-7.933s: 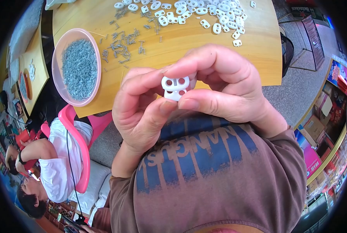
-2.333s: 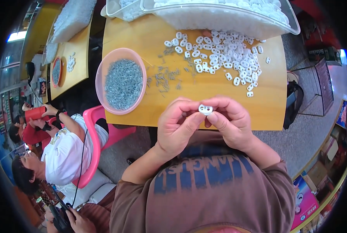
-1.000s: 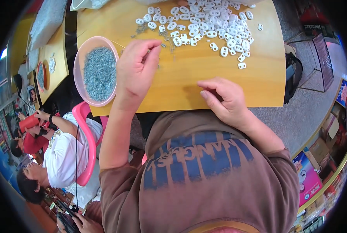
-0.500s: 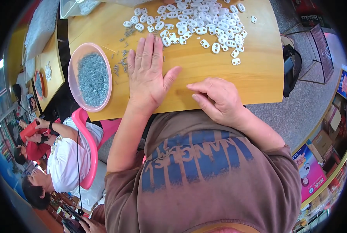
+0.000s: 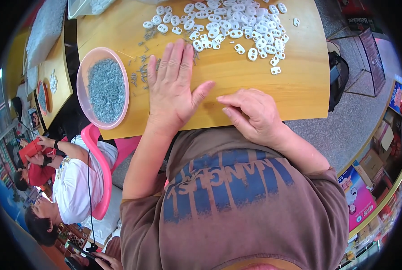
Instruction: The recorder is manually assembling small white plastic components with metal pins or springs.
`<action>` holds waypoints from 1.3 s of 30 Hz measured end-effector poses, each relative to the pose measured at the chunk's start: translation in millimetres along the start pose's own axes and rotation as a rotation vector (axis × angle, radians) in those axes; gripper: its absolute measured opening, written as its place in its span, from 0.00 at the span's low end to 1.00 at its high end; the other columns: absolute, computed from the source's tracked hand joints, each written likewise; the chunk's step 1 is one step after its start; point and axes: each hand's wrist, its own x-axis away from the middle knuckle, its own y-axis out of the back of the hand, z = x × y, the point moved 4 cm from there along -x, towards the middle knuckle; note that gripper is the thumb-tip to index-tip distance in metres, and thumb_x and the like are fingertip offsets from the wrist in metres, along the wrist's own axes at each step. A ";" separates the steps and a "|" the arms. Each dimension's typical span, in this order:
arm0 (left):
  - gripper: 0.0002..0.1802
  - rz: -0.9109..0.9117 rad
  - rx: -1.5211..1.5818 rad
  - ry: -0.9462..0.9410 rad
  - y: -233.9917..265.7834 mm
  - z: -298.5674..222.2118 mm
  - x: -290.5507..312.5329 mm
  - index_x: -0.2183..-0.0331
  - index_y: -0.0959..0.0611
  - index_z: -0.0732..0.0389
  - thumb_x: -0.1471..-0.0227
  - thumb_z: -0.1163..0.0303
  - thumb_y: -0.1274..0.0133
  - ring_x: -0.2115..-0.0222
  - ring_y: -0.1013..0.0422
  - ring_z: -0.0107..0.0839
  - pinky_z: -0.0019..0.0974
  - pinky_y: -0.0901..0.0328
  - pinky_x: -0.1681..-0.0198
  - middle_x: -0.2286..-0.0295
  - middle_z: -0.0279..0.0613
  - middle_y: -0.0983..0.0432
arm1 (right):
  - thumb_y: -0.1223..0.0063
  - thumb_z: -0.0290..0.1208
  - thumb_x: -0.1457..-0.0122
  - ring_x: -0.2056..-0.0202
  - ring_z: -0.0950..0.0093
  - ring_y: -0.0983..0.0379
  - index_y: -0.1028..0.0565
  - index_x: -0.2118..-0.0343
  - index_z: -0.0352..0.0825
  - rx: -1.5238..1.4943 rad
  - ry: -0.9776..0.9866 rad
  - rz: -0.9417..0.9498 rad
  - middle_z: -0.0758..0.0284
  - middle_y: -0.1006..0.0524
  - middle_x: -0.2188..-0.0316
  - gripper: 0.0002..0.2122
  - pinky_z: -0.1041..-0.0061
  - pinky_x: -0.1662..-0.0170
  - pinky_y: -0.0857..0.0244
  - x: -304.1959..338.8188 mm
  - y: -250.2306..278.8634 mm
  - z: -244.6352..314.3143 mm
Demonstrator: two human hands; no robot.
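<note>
My left hand (image 5: 171, 87) lies palm down on the wooden table (image 5: 277, 94), its fingers straight and the thumb spread out. Around its fingertips are scattered small grey pin-like pieces (image 5: 143, 72); whatever lies beneath the hand is hidden. My right hand (image 5: 251, 112) rests near the front table edge with its fingers curled in and the thumb beneath the index finger. Nothing shows between them. Left of my left hand stands a pink oval bowl (image 5: 125, 96) full of similar grey pieces (image 5: 106, 90). Beyond both hands spreads a loose heap of white two-holed plastic pieces (image 5: 237, 22).
At the far left corner sits a white container (image 5: 77, 10). A person in a white shirt (image 5: 79, 189) sits on a pink chair (image 5: 102, 175) to my left, near another table (image 5: 61, 90). A dark bag (image 5: 338, 76) hangs by the right table edge.
My left hand has shifted slightly to the right on the table, its thumb a little farther out. A few grey pieces now show right of its fingertips. My right hand stays put.
</note>
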 end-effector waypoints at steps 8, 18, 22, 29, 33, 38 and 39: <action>0.37 0.004 -0.006 -0.031 5.1 -6.8 4.7 0.50 0.36 0.60 0.56 0.43 0.59 0.47 0.51 0.39 0.48 0.61 0.46 0.48 0.42 0.47 | 0.49 0.19 0.56 0.79 0.70 0.32 0.27 0.69 0.32 -0.014 0.022 -0.033 0.65 0.28 0.80 0.09 0.75 0.77 0.40 1.0 0.0 -1.8; 0.29 -0.144 0.084 -0.035 18.5 -6.2 -8.9 0.55 0.29 0.59 0.56 0.51 0.53 0.51 0.43 0.37 0.47 0.57 0.47 0.53 0.41 0.38 | 0.48 0.19 0.58 0.79 0.71 0.32 0.28 0.69 0.32 -0.018 0.046 -0.039 0.66 0.29 0.80 0.10 0.75 0.77 0.40 2.2 0.9 -2.5; 0.27 -0.161 0.071 -0.117 19.9 -16.5 -8.9 0.56 0.29 0.60 0.57 0.54 0.51 0.51 0.42 0.35 0.47 0.58 0.47 0.53 0.39 0.38 | 0.48 0.18 0.58 0.79 0.71 0.32 0.28 0.70 0.32 -0.026 0.031 -0.026 0.66 0.29 0.80 0.09 0.75 0.77 0.40 2.9 1.2 -4.7; 0.28 -0.080 0.056 -0.062 4.2 -23.3 3.3 0.55 0.29 0.59 0.58 0.57 0.50 0.49 0.45 0.33 0.48 0.63 0.45 0.52 0.37 0.39 | 0.48 0.18 0.58 0.79 0.71 0.32 0.28 0.70 0.31 -0.035 0.040 -0.032 0.66 0.29 0.80 0.09 0.75 0.77 0.40 2.2 -0.2 -4.0; 0.29 -0.058 0.050 -0.019 1.3 -20.5 4.9 0.54 0.30 0.60 0.58 0.57 0.50 0.48 0.47 0.33 0.48 0.64 0.45 0.51 0.38 0.41 | 0.48 0.18 0.58 0.80 0.71 0.32 0.28 0.70 0.31 -0.022 0.050 -0.034 0.65 0.28 0.80 0.09 0.75 0.77 0.40 1.7 -1.3 -4.9; 0.30 -0.040 0.047 -0.050 -0.2 -19.6 8.2 0.53 0.32 0.61 0.57 0.56 0.52 0.48 0.47 0.34 0.48 0.65 0.45 0.50 0.40 0.42 | 0.48 0.18 0.58 0.80 0.70 0.32 0.28 0.70 0.31 -0.010 0.062 -0.053 0.65 0.28 0.80 0.09 0.75 0.77 0.40 1.3 -1.7 -3.2; 0.30 -0.047 0.064 -0.026 0.3 -18.2 7.9 0.53 0.32 0.61 0.56 0.55 0.53 0.47 0.47 0.33 0.48 0.65 0.45 0.50 0.39 0.42 | 0.48 0.18 0.58 0.80 0.70 0.32 0.28 0.70 0.31 0.001 0.059 -0.045 0.65 0.28 0.80 0.09 0.75 0.77 0.40 1.3 -1.6 -2.9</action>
